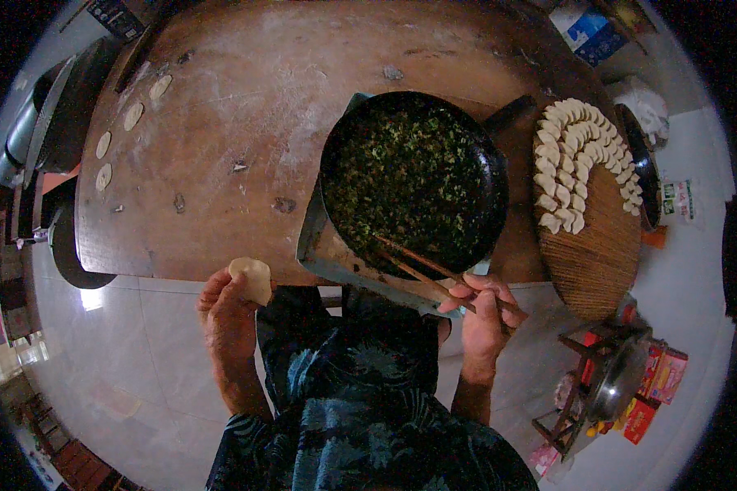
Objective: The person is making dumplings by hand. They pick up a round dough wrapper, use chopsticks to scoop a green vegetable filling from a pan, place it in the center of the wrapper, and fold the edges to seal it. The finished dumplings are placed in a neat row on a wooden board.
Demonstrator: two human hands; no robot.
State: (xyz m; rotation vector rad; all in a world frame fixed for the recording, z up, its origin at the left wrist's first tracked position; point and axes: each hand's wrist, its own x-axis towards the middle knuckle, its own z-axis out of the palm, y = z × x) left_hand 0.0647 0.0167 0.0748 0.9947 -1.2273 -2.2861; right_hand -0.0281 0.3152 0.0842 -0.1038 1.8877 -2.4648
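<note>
My left hand point(225, 310) pinches a round dough wrapper point(253, 279) by its edge, just off the table's front edge. In my right hand point(488, 307) is a pair of wooden chopsticks point(427, 277), whose tips reach into chopped green filling point(414, 166). That filling fills much of a black frying pan point(494, 184) with its handle pointing to the far right. Beneath the pan is a box-like support point(328, 258) with pale green sides. Rows of folded dumplings point(568, 159) curve along a round, ridged board point(596, 258) to the right.
Several flat wrappers point(133, 116) lie at the left of the flour-dusted wooden table point(221, 221). At lower right, a stand point(565, 423) carries a metal lid or pan point(619, 377) near red boxes point(663, 374). A dark round vessel point(77, 251) sits by the table's left corner.
</note>
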